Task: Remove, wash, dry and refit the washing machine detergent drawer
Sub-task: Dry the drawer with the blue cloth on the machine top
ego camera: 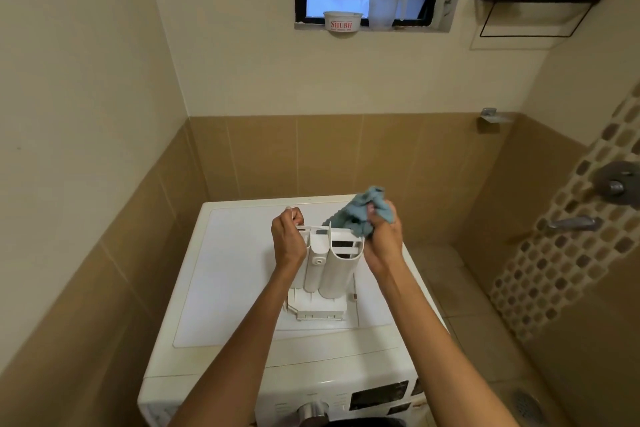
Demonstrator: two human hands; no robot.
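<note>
The white detergent drawer [329, 270] stands tilted on top of the white washing machine [228, 274], underside toward me, its front panel resting on the lid. My left hand [287, 243] grips the drawer's upper left corner. My right hand [381, 236] holds a bunched blue-grey cloth [363, 211] against the drawer's upper right end. The machine's control panel with its knob [311, 411] shows at the bottom.
Tiled walls close in on the left and behind. A window sill holds a white bowl [343, 22] and a clear jug [384, 9]. Shower taps [616, 185] and a mosaic strip are on the right wall; a floor drain [530, 406] lies lower right.
</note>
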